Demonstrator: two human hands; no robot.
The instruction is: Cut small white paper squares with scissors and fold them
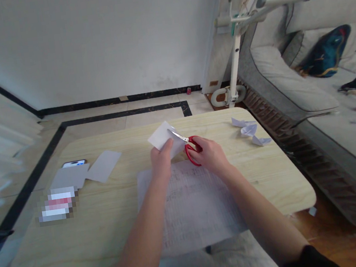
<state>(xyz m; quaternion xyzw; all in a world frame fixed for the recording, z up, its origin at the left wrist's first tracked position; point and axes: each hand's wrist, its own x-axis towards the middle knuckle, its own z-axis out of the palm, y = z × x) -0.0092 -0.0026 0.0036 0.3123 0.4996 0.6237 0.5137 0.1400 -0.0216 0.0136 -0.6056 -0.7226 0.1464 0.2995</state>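
Observation:
My left hand [161, 160] is closed on a small white piece of paper [162, 136], held up above the middle of the wooden table [115, 204]. My right hand [210, 153] grips red-handled scissors [190, 146], fingers through the loops. The metal blades point left and bite into the paper's right edge. Under both hands a large sheet with faint printed lines [191, 206] lies flat and hangs over the table's near edge.
White paper scraps [249, 131] lie at the table's far right. Two grey sheets [85, 170] and a phone [73, 163] lie at the left, with a blurred item [57, 204] nearer me. A grey sofa [316, 83] and a white stand [234, 72] are to the right.

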